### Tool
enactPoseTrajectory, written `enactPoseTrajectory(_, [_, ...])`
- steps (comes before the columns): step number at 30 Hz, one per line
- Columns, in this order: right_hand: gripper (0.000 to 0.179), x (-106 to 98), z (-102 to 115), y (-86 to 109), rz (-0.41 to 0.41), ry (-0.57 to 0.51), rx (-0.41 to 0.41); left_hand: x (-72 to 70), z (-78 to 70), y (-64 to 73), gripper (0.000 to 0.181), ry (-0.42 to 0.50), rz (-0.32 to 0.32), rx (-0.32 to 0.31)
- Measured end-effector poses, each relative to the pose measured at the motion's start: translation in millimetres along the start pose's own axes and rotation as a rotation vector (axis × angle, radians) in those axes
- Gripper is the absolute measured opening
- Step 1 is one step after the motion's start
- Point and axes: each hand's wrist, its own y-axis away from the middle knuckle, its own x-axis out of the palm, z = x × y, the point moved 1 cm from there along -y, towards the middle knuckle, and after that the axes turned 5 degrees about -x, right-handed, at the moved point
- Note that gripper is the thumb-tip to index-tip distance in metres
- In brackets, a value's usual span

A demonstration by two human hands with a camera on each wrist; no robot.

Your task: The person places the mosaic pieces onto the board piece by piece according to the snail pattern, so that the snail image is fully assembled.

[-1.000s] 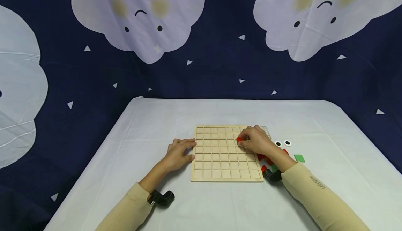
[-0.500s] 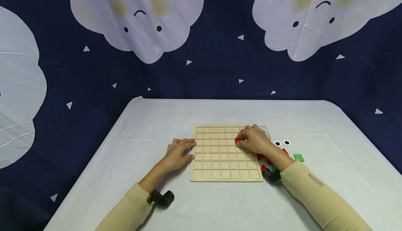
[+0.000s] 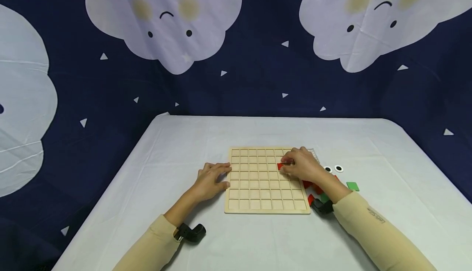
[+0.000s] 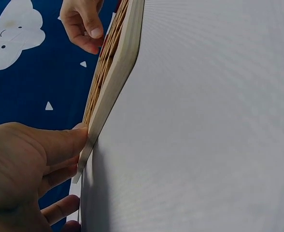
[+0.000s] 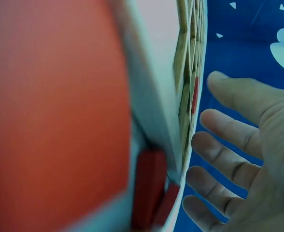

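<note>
A wooden grid board point(image 3: 254, 193) lies flat on the white table. One red square tile point(image 3: 280, 166) sits in a cell toward its right side, at the fingertips of my right hand point(image 3: 303, 165). In the right wrist view, the fingers of the right hand point(image 5: 253, 140) are spread and loosely bent, with a gap between them and the red tile point(image 5: 195, 95) on the board. My left hand point(image 3: 209, 182) touches the board's left edge with fingers and thumb. The left wrist view has its thumb point(image 4: 67, 144) against the board's rim point(image 4: 118, 72).
Loose red tiles point(image 3: 307, 184) and green tiles point(image 3: 352, 186) lie right of the board, partly under my right forearm. Two white discs with black centres, one an eye disc point(image 3: 339, 168), lie behind them. A dark cloud-print curtain point(image 3: 254, 91) hangs beyond the table.
The red tile, tilted in my right fingertips earlier, now lies flat in the grid, and the fingers have loosened from it. My left hand stays at the board's edge.
</note>
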Motion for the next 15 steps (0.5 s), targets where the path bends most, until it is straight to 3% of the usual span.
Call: enactPoseTrajectory(15, [0.032, -41.4, -17.5, 53.7, -0.022, -0.024, 0.122, 0.1, -1.1, 0.3, 0.047, -0.008, -0.006, -0.002])
